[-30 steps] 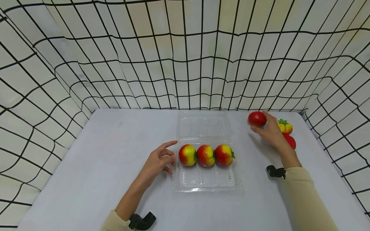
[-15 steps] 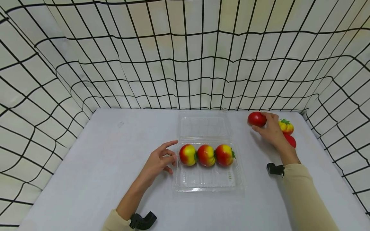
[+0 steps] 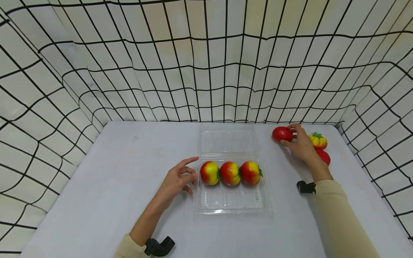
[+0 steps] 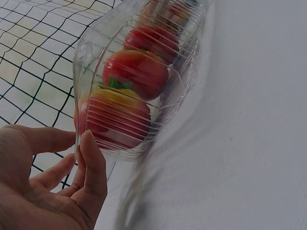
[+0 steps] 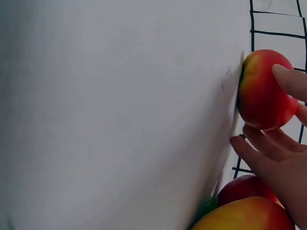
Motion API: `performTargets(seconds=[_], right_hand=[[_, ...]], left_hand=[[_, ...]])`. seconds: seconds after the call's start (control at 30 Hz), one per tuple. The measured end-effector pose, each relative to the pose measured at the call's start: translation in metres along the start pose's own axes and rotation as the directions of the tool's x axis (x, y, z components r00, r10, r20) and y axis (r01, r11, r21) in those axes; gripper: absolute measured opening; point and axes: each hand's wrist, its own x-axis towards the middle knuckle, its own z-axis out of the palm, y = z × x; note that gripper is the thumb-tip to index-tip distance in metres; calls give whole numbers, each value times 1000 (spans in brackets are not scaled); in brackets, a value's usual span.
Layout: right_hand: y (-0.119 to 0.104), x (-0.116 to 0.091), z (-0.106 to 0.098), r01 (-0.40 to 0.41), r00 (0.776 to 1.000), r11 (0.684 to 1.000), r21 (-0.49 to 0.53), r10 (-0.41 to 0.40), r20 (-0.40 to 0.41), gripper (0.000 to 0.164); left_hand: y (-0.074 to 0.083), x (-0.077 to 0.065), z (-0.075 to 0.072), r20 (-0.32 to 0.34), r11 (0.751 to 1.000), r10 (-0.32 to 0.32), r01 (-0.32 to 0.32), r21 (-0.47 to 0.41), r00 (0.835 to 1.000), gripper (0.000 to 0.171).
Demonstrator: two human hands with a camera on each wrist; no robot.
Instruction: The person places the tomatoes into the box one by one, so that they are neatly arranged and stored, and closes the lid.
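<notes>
In the head view, my right hand point(image 3: 301, 145) curls at the right side of a red tomato point(image 3: 282, 134) near the table's back edge. In the right wrist view, its thumb point(image 5: 293, 82) overlaps the tomato and other fingers lie just under it. My left hand point(image 3: 175, 181) stays still, fingers loosely bent, fingertips right at the left rim of a clear plastic clamshell box point(image 3: 232, 209). The box lies open, its lid point(image 3: 228, 141) folded back. Three red-and-yellow tomatoes point(image 3: 230, 173) sit in a row in its far half; the left wrist view shows them through the ribbed wall.
Two more tomatoes lie behind my right forearm: a yellow-red one point(image 3: 318, 141) with a green leafy top and a red one point(image 3: 323, 156), partly hidden. A white table point(image 3: 129, 172) bears everything. Black netting point(image 3: 206, 68) over pale cloth walls the back and sides.
The tomato at my right hand has shifted a little to the left and turned, showing more of my fingers behind it. The left hand and the box have stayed put.
</notes>
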Motion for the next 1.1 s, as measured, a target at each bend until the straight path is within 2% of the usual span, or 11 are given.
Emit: performTargets(seconds=[0.23,0.57,1.1], right_hand=[[-2,-1,1,-31,999,999,10,31,22,68],[-4,-8,-1,-56,998,995,82,53,34,71],[-23,-24,-4,14,1000,989,146,-15,7,73]], left_hand=[[0,0,1,-1,1000,-2,2,15,1000,57],[1,0,1,4,1000,3,-3,9,1000,56],[-1,0,-1,7,1000,5,-5,10,1000,57]])
